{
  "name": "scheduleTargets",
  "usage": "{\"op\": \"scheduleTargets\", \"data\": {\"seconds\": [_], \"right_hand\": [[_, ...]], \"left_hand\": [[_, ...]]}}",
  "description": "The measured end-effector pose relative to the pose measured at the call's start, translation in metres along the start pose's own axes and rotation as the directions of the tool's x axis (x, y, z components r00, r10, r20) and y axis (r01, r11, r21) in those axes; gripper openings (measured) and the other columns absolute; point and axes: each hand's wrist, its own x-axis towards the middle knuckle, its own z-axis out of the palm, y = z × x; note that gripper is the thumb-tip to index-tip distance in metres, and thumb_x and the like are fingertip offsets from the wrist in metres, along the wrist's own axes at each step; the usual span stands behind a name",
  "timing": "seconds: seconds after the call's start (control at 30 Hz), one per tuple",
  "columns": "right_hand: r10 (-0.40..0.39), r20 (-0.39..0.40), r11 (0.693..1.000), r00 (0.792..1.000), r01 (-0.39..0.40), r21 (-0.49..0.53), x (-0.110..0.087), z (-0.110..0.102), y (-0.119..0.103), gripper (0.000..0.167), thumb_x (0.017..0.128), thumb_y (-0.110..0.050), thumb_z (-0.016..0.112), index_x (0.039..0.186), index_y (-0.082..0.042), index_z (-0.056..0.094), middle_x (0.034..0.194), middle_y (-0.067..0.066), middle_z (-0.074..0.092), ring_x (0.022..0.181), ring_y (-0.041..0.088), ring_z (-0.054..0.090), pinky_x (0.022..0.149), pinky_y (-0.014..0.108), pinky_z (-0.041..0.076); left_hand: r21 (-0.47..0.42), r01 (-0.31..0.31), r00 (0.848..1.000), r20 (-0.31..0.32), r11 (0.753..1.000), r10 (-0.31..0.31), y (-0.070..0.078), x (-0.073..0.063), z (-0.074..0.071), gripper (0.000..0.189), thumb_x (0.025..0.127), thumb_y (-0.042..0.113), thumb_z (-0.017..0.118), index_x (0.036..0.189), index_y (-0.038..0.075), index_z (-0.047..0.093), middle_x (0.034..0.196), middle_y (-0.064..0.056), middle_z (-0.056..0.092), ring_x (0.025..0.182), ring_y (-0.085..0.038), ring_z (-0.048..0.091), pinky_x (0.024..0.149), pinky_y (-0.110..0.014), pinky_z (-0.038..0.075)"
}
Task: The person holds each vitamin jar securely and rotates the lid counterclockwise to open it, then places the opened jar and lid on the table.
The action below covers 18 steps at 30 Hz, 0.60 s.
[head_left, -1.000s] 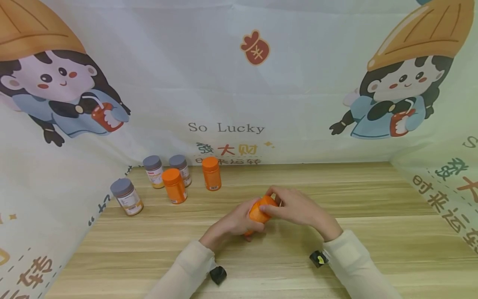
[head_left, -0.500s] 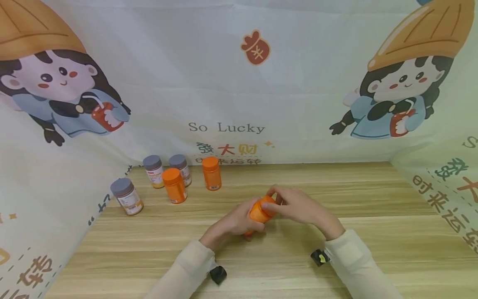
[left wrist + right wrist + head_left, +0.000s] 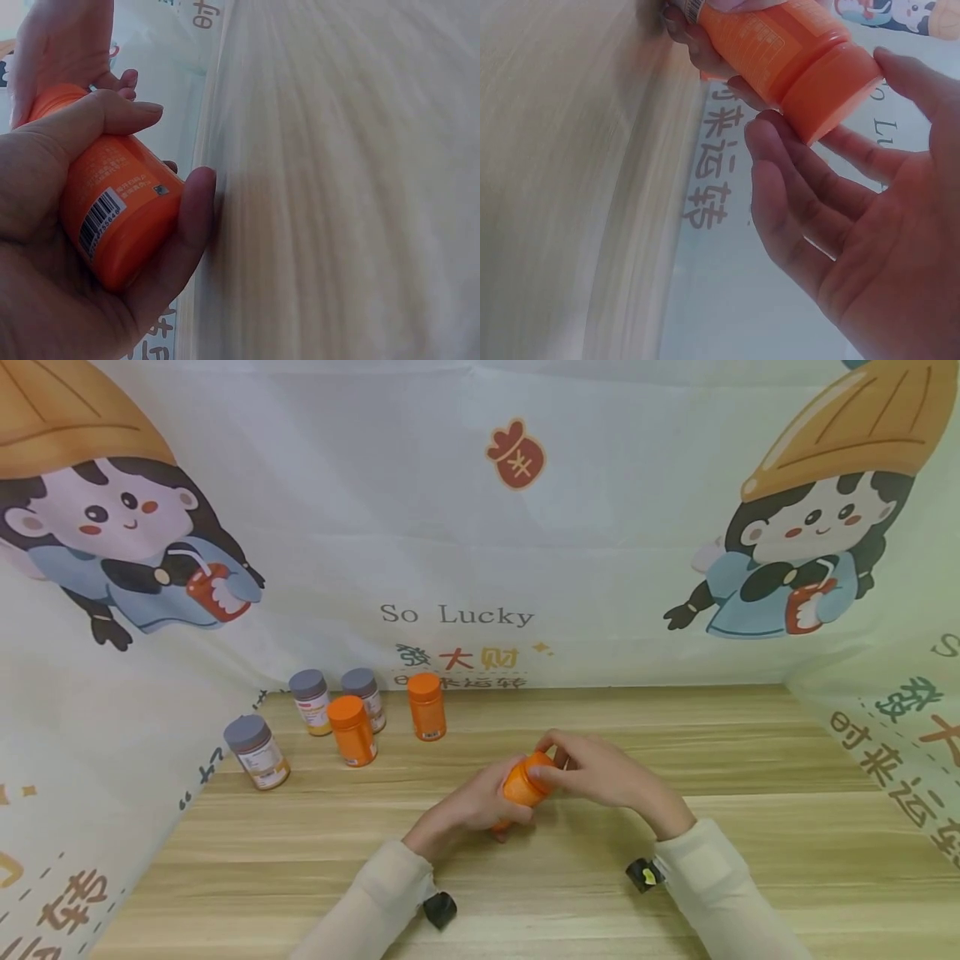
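My left hand (image 3: 480,799) grips the body of an orange plastic bottle (image 3: 521,787), tilted with its top towards the right. In the left wrist view a barcode (image 3: 102,217) shows low on its side, and the thumb lies across its upper part. My right hand (image 3: 603,774) pinches the bottle's ribless-looking orange screw cap (image 3: 832,91) between thumb and fingers, its palm apart from the cap. The cap sits on the bottle. Part of the bottle's lower body is hidden by the left hand.
Two more orange bottles, one nearer (image 3: 352,732) and one farther back (image 3: 427,707), stand upright at the back left. Around them are three grey-lidded jars, including the leftmost jar (image 3: 257,752). A printed cloth (image 3: 600,568) borders the wooden table (image 3: 525,902) behind and at the sides.
My right hand has shifted slightly to the right, its thumb moving across the cap. The left hand stays nearly still around the bottle.
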Motion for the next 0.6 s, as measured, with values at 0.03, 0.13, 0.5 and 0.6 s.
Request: {"op": "scheduleTargets", "data": {"seconds": [0.03, 0.13, 0.5, 0.6], "right_hand": [[-0.003, 0.0, 1.0, 1.0, 0.003, 0.001, -0.0001, -0.0002, 0.0002, 0.036, 0.099, -0.046, 0.065, 0.122, -0.019, 0.063, 0.092, -0.002, 0.069, 0.079, 0.013, 0.063, 0.07, 0.03, 0.054], [-0.02, 0.001, 1.0, 1.0, 0.02, 0.008, -0.0004, -0.0007, 0.0012, 0.036, 0.098, -0.045, 0.066, 0.123, -0.018, 0.063, 0.095, -0.001, 0.07, 0.083, 0.013, 0.064, 0.072, 0.031, 0.055], [-0.046, 0.013, 0.999, 0.999, 0.046, 0.003, -0.0014, -0.0031, 0.0039, 0.04, 0.098, -0.044, 0.066, 0.127, -0.016, 0.063, 0.103, 0.001, 0.072, 0.09, 0.014, 0.066, 0.077, 0.032, 0.057], [-0.028, 0.009, 1.0, 1.0, 0.028, 0.001, -0.0016, -0.0036, 0.0034, 0.041, 0.097, -0.045, 0.067, 0.127, -0.018, 0.063, 0.099, 0.0, 0.071, 0.087, 0.014, 0.065, 0.075, 0.032, 0.057]], "left_hand": [[0.004, 0.001, 1.0, 0.0, 1.0, -0.001, -0.0002, 0.0, 0.0, 0.048, 0.079, -0.002, 0.071, 0.123, 0.012, 0.057, 0.092, -0.006, 0.056, 0.06, -0.018, 0.055, 0.043, -0.028, 0.053], [0.014, 0.001, 1.0, -0.002, 1.0, -0.001, -0.0007, 0.0001, 0.0, 0.049, 0.079, -0.002, 0.072, 0.123, 0.012, 0.057, 0.093, -0.006, 0.056, 0.062, -0.017, 0.055, 0.044, -0.028, 0.053], [0.031, -0.006, 1.0, -0.008, 0.999, 0.006, -0.001, 0.0003, 0.0003, 0.051, 0.078, 0.0, 0.073, 0.125, 0.013, 0.058, 0.093, -0.006, 0.057, 0.065, -0.018, 0.056, 0.044, -0.029, 0.054], [0.035, -0.009, 1.0, -0.008, 0.999, 0.009, -0.0006, 0.0, 0.0005, 0.051, 0.078, 0.0, 0.072, 0.125, 0.013, 0.058, 0.093, -0.006, 0.056, 0.065, -0.018, 0.056, 0.044, -0.029, 0.054]]}}
